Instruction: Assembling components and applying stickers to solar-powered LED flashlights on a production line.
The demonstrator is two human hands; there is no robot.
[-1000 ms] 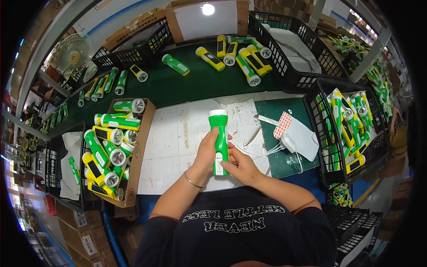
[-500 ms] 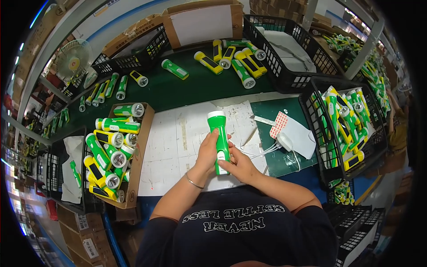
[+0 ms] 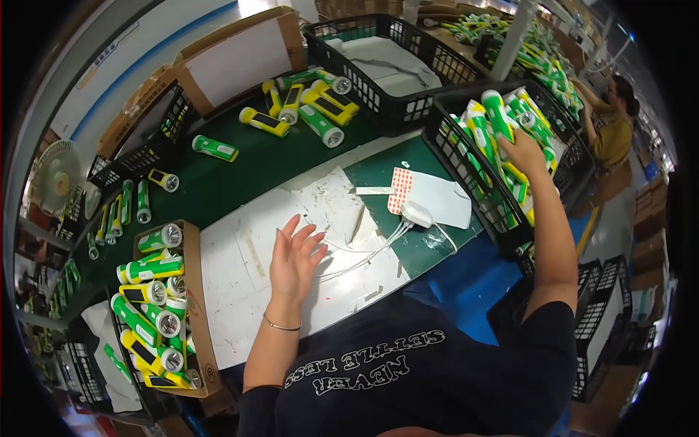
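Note:
My right hand (image 3: 524, 151) reaches over the black crate (image 3: 477, 204) on the right, its fingers closed round a green flashlight (image 3: 496, 113) with a white head. Green-and-white and yellow flashlights (image 3: 477, 131) fill that crate in a heap beneath it. Over the white work sheet (image 3: 255, 255) my left hand (image 3: 293, 266) is raised with its fingers spread and nothing in them. A cardboard box (image 3: 196, 291) of flashlights, several with clear lenses showing, stands on the left.
On the green bench lie loose flashlights (image 3: 320, 124), a white charger (image 3: 416, 214) with cables, and a sticker sheet (image 3: 400, 191). Another black crate (image 3: 378, 102) stands behind. A co-worker (image 3: 611, 124) is at the far right beside a flashlight pile (image 3: 524, 54).
Both hands held the green flashlight over the work sheet. The left has let go; the right has carried it to the right-hand crate. The view has turned rightward.

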